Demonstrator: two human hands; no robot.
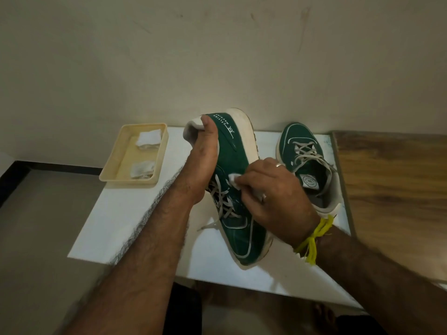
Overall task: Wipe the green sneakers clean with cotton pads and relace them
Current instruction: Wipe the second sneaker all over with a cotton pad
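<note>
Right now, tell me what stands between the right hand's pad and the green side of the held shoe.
Nothing visible: the right hand pinches the cotton pad on the held sneaker, beside its laces. The left hand grips the heel.

A white tabletop [125, 228] stands against a plain beige wall [217, 56] marked with a few faint scuffs. To the right, touching the white surface, lies a brown wood-grain surface [391, 189]. On the left, beyond the table edge, a grey floor [31, 226] shows, with a dark strip [48, 165] along the base of the wall.
</note>
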